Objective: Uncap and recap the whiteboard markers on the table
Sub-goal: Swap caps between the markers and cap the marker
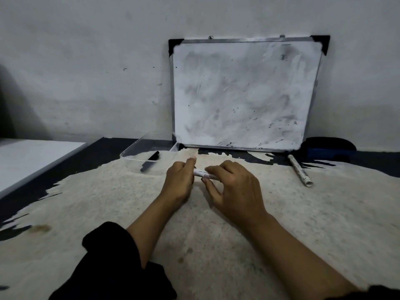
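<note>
A white whiteboard marker (200,173) is held level above the table between both hands. My left hand (180,180) is closed around its left end, which is hidden in the fist. My right hand (232,187) pinches the barrel with thumb and fingertips. Whether the cap is on cannot be seen. A second white marker (299,170) lies on the table to the right, apart from both hands. A black marker (149,161) lies inside a clear plastic tray (129,151) just left of my left hand.
A smudged whiteboard (244,94) leans on the wall behind the hands. A dark blue eraser (329,149) sits at its right foot. The table (108,213) is worn beige with black edges. A white panel (32,156) lies at far left.
</note>
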